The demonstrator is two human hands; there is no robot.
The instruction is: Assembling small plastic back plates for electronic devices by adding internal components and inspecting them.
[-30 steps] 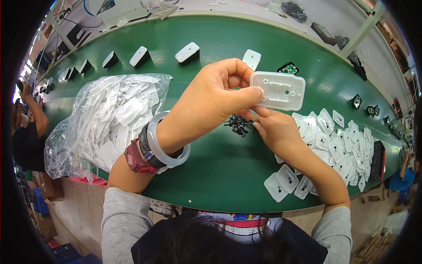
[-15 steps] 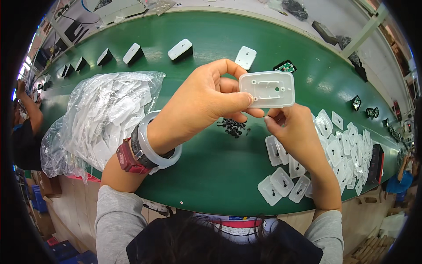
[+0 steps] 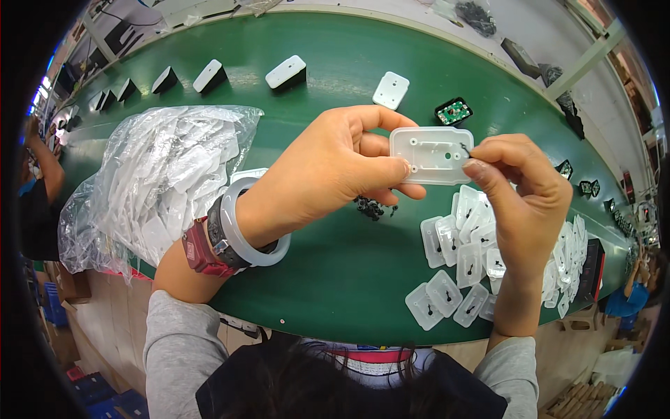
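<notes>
My left hand (image 3: 342, 157) grips a translucent white plastic shell (image 3: 431, 155) by its left end, thumb over the near rim. The shell's hollow side, with small posts and a hole, faces me. At its right end my right hand (image 3: 523, 188) pinches a small black plug-like part (image 3: 465, 149) between thumb and forefinger, inside the rim by a post. Partly behind my left fingers, a little heap of similar black parts (image 3: 373, 208) lies on the green table (image 3: 335, 279). Below my right hand are several shells (image 3: 443, 292) with black parts in them.
A clear plastic bag (image 3: 174, 160) full of white pieces lies at left. Black-and-white cases (image 3: 286, 72) stand in a row along the far left. Farther back are a white cover (image 3: 391, 91) and a black case with a green circuit board (image 3: 453, 112). Other people sit at both sides.
My right hand has risen from below the shell to its right end, now with a black part showing at its fingertips. The shell in my left hand has shifted slightly right and nearer.
</notes>
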